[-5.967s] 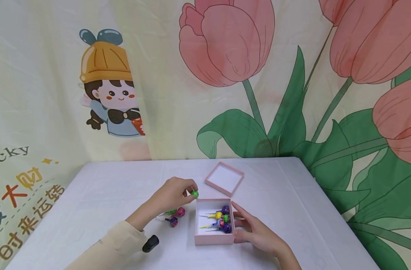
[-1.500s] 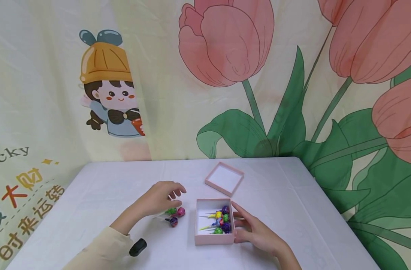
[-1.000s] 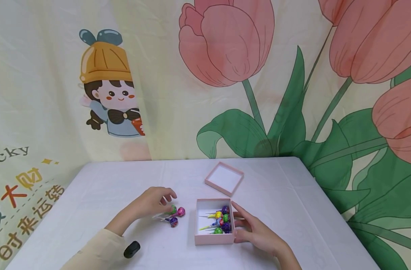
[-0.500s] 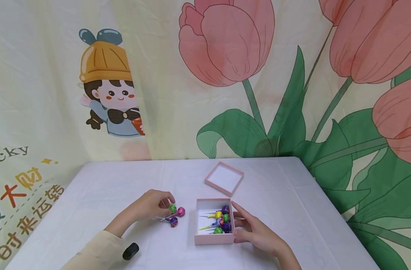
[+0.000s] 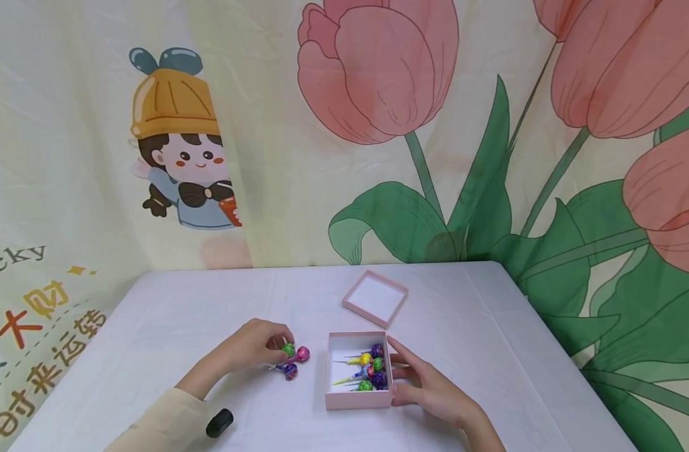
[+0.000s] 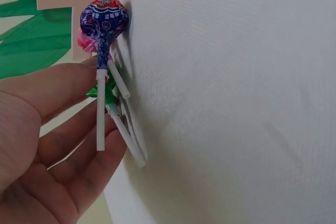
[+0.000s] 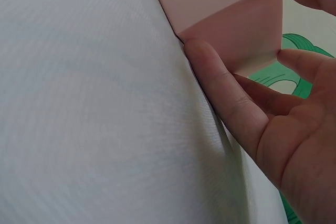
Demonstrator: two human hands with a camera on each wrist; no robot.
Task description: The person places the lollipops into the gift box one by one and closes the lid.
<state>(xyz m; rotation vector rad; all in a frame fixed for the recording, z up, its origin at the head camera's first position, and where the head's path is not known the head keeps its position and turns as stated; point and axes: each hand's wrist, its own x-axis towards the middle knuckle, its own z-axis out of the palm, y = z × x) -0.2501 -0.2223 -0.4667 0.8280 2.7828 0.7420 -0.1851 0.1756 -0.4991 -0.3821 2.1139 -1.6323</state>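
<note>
My left hand (image 5: 258, 344) pinches the green lollipop (image 5: 288, 349) between thumb and fingers, low over the white table. A pink lollipop (image 5: 303, 353) and a dark blue one (image 5: 290, 371) lie right against it. In the left wrist view the blue-wrapped lollipop (image 6: 105, 19) is nearest, its white stick crossing in front of my thumb. My right hand (image 5: 429, 384) rests on the right side of a pink open box (image 5: 358, 401), thumb near the front corner and index finger at the far one. Several lollipops (image 5: 365, 359) lie inside, their heads to the right.
Behind the box, a pink lid (image 5: 375, 296) lies upturned on the white tablecloth (image 5: 463, 314). A small black device (image 5: 219, 423) sits beside my left sleeve. A curtain printed with tulips hangs behind the table.
A green lollipop that the left hand held six seconds ago now lies in the box. The left hand has moved left and down and closed on another green lollipop. The right hand has stayed.
</note>
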